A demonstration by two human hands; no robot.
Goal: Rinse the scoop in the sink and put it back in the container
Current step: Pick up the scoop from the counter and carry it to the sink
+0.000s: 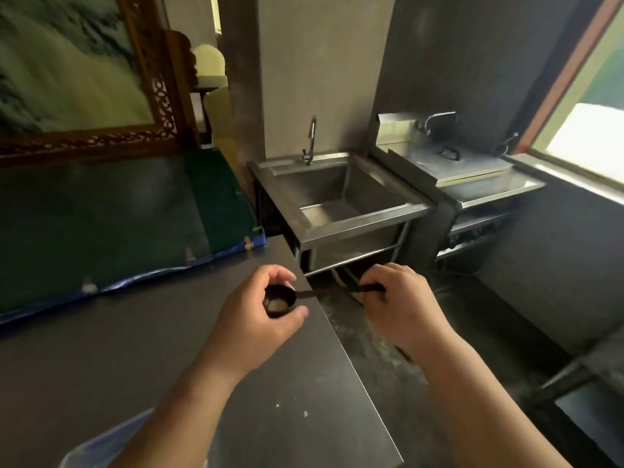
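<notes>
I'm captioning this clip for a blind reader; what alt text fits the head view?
Two bare hands hold a dark scoop over a dark counter's edge: the left hand cups its bowl, the right hand pinches its handle. Beyond stands an empty steel sink with a tap, water off.

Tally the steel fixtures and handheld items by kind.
Sinks: 1
Faucets: 3
Lidded tubs: 1
Scoops: 1, held by left hand and right hand
Total: 6
</notes>
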